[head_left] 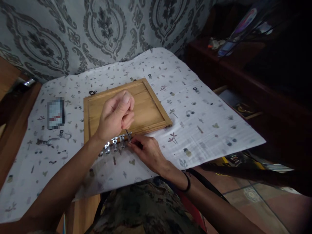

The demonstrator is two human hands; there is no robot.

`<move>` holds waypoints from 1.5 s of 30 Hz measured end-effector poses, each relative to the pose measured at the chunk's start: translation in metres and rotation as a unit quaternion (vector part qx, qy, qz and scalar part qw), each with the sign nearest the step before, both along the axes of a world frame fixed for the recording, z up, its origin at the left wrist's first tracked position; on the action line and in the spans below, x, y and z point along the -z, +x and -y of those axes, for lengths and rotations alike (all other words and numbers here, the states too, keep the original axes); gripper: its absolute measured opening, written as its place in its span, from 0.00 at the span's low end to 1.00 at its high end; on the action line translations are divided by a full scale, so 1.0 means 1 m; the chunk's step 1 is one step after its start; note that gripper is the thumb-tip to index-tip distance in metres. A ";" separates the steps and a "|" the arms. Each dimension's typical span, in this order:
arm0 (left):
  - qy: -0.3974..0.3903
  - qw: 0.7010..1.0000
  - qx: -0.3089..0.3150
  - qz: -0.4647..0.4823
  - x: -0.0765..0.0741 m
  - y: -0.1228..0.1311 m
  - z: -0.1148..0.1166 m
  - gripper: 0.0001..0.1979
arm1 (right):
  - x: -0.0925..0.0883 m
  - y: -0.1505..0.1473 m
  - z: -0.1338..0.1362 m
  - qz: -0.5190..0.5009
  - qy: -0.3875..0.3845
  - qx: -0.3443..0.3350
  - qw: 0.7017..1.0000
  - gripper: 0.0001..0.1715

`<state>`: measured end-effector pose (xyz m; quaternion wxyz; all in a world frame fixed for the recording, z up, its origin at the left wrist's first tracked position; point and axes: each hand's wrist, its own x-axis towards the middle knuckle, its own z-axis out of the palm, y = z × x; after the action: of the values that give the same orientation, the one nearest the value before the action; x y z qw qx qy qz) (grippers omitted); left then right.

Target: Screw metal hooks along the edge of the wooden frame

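A wooden framed panel (126,104) lies on the cloth-covered table, with a row of several shiny metal brackets (114,144) along its near edge. Above that edge my left hand (117,113) is closed in a fist, thumb on top. From below the fist a thin dark shaft (127,132), like a screwdriver's, points down at the rightmost bracket; its handle is hidden inside the fist. My right hand (146,150) has its thumb and fingers closed on the end of that rightmost metal bracket (129,137). Small holes show in the edge to its right.
A phone-like device (56,113), blurred out, lies left on the white patterned tablecloth (204,136). Near it are small metal tools (48,142), hard to make out. A patterned wall (104,29) stands behind. Dark furniture with an open drawer (243,105) is at right.
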<state>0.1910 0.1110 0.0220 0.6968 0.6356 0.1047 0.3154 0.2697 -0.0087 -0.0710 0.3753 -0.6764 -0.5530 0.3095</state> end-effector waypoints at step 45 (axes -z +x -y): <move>0.006 0.986 -0.166 0.030 -0.004 -0.016 0.027 0.15 | 0.001 0.002 0.007 0.042 0.038 -0.033 0.998 0.05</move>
<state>0.1750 0.0837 0.0256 0.6340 0.6035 0.1860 0.4464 0.2722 -0.0154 -0.0720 0.3669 -0.6553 -0.6019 0.2716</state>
